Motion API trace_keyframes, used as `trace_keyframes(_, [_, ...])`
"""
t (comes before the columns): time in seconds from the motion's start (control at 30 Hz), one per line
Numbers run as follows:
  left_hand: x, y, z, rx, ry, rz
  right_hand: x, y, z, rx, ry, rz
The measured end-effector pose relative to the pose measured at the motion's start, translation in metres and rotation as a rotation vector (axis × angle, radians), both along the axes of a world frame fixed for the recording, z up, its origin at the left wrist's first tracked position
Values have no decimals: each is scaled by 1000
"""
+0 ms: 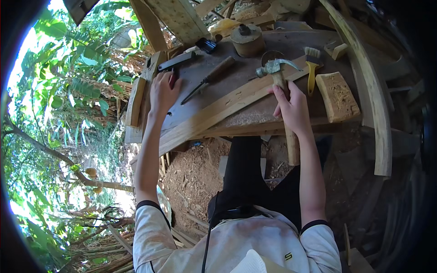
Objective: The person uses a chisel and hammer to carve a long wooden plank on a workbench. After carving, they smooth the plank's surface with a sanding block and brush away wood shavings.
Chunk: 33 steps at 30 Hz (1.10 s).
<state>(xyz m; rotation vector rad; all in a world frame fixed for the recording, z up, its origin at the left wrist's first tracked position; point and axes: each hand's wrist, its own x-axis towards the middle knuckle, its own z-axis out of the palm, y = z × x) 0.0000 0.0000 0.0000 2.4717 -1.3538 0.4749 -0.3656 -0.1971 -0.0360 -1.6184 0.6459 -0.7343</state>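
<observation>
My right hand [293, 107] is wrapped round the wooden handle of a claw hammer [292, 145], close below its metal head. The handle's end hangs past the bench's near edge. At the bench's left side, my left hand [164, 94] has its fingers closed round a small dark red thing [172, 80], its kind unclear. Just beyond those fingers lies a grey rectangular block [177, 61]. Between my hands, a chisel-like tool [207, 79] with a wooden handle lies on the bench. A long wooden board [218, 109] runs diagonally across the bench, passing under the hammer's head.
The workbench [255, 119] also bears a yellow-handled brush [312, 73], a wood block [337, 97], a round container [247, 41] and a black object [206, 45]. A long curved wooden strip [381, 118] stands at the right. Wood shavings [191, 175] cover the ground below.
</observation>
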Motion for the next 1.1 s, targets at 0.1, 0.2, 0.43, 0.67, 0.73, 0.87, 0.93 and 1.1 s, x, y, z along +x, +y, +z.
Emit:
trace_keyframes(0.1, [-41,-43,0,-75,159,-211,-1,0,2,-16,-7,1])
trace_keyframes(0.2, [-65,-82,-7,34,105,-273,2,3,2,1,-24,2])
trace_keyframes(0.43, [-83,-132,-33,27,-33,-294,8,7,4,16,-69,-9])
trace_keyframes(0.67, [-135,-139,-23,-422,-175,-986,1,-1,-1,60,-90,-51])
trace_keyframes(0.73, [-152,-135,-15,-431,-300,-1245,6,-1,-4,112,-188,-72])
trace_keyframes(0.87, [-209,-128,-19,-483,-266,-1581,5,-11,-8,196,-341,-142])
trace_keyframes(0.93, [-229,-126,-26,-512,-195,-1683,8,-13,-8,210,-351,-191])
trace_keyframes(1.1, [-239,-131,-38,-549,-61,-1753,12,-16,-5,221,-299,-210])
